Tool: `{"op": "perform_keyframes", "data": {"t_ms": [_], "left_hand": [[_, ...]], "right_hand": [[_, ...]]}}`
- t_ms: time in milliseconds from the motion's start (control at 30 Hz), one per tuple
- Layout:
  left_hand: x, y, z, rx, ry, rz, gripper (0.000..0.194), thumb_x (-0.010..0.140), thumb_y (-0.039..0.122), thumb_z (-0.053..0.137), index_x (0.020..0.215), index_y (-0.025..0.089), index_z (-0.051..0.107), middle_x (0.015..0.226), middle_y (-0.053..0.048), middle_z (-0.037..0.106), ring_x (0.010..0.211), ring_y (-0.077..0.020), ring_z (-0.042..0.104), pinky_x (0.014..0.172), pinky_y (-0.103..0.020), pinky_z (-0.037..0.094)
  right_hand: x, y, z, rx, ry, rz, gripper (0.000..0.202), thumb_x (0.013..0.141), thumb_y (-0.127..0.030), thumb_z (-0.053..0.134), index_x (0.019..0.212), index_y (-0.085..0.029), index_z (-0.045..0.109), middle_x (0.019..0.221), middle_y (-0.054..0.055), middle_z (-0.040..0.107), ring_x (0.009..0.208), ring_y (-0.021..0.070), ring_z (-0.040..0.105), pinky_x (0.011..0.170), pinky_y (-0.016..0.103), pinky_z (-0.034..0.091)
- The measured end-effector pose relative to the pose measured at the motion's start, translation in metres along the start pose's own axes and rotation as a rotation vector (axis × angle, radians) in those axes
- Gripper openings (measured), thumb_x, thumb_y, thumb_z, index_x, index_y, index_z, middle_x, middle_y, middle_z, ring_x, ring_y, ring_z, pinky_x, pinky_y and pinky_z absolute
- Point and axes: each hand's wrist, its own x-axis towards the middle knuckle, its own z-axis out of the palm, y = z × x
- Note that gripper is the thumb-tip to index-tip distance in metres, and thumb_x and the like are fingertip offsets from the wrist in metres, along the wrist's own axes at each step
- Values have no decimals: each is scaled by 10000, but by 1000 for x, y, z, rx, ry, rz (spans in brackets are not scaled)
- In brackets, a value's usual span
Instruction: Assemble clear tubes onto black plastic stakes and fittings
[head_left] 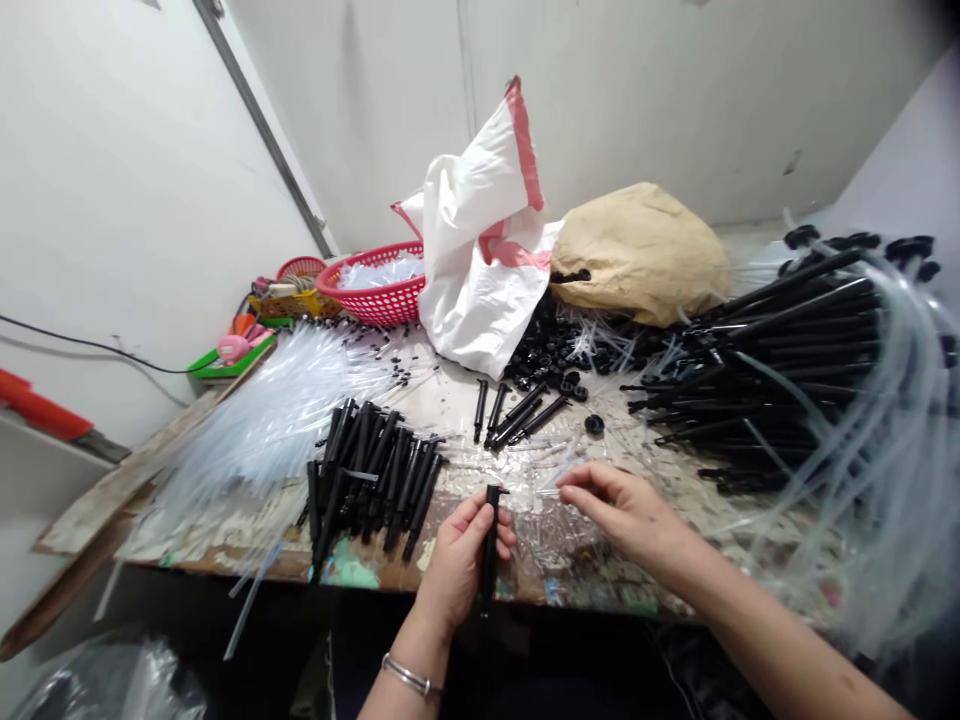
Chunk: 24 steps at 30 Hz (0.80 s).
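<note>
My left hand (456, 558) is closed round a black plastic tube (489, 560), held upright with its small side spout at the top. To the right, the fingertips of my right hand (619, 510) pinch a thin clear plastic piece (550, 490), apart from the tube. A bundle of similar black tubes (379, 470) lies left of my hands. Several loose black tubes (517, 418) lie farther back, with a round black cap (594, 426) beside them.
Long clear tubes (277, 400) spread across the left of the worn table (600, 585). A red basket (382, 300), white sack (480, 250) and tan bag (645, 250) stand at the back. Black tubes with clear hoses (787, 350) pile up at the right.
</note>
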Motion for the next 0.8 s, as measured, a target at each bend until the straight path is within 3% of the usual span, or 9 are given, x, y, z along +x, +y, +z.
{"op": "perform_keyframes", "data": {"t_ms": [167, 567, 800], "left_hand": [[-3, -1, 0, 3, 23, 34, 301, 792, 325, 606, 1026, 137, 619, 752, -34, 614, 538, -87, 552, 525, -201, 406], [-3, -3, -3, -40, 23, 34, 369, 793, 315, 604, 1130, 165, 593, 764, -20, 603, 567, -83, 539, 534, -205, 406], [-4, -1, -2, -73, 55, 48, 345, 767, 318, 634, 1074, 161, 626, 746, -17, 611, 554, -76, 538, 509, -193, 400]], "right_hand": [[8, -4, 32, -28, 6, -77, 200, 825, -340, 472, 852, -190, 602, 761, 11, 626, 708, 144, 565, 647, 253, 440], [13, -3, 39, -72, 42, -46, 196, 815, -350, 487, 854, -197, 603, 777, 16, 638, 713, 155, 576, 645, 258, 440], [13, -7, 41, -70, 51, -22, 214, 801, -365, 492, 851, -193, 609, 796, 26, 654, 720, 160, 588, 652, 262, 451]]}}
